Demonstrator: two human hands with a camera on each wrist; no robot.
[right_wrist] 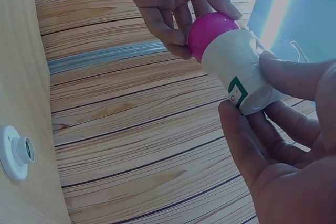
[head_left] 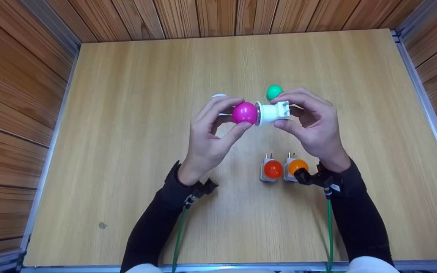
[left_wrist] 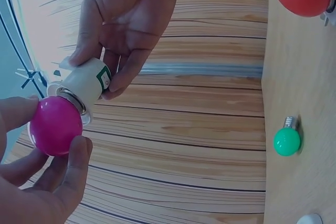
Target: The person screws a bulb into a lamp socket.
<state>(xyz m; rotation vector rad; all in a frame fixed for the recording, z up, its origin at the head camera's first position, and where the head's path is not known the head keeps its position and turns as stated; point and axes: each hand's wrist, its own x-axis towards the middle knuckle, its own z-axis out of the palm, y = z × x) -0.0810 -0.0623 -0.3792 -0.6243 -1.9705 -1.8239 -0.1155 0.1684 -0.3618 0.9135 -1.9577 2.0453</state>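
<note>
Above the middle of the table, my left hand [head_left: 211, 131] pinches a magenta light bulb [head_left: 244, 113] between thumb and fingers. My right hand [head_left: 314, 122] grips a white plug-in lamp socket [head_left: 273, 112] by its plug end. The bulb's metal base sits at the mouth of the socket [left_wrist: 86, 85], with a bit of metal showing in the left wrist view; how deep it is screwed in, I cannot tell. A green and white label [right_wrist: 237, 93] marks the socket's side. Behind the right fingertips lies a green bulb [head_left: 274, 92] on the table.
Nearer me, a red bulb [head_left: 272, 169] and an orange bulb [head_left: 298, 167] sit in white plug-in sockets side by side, below the right hand. A round white fitting [right_wrist: 14, 153] stands on the table, mostly hidden behind the left hand in the head view. Wooden walls [head_left: 218, 17] border the table.
</note>
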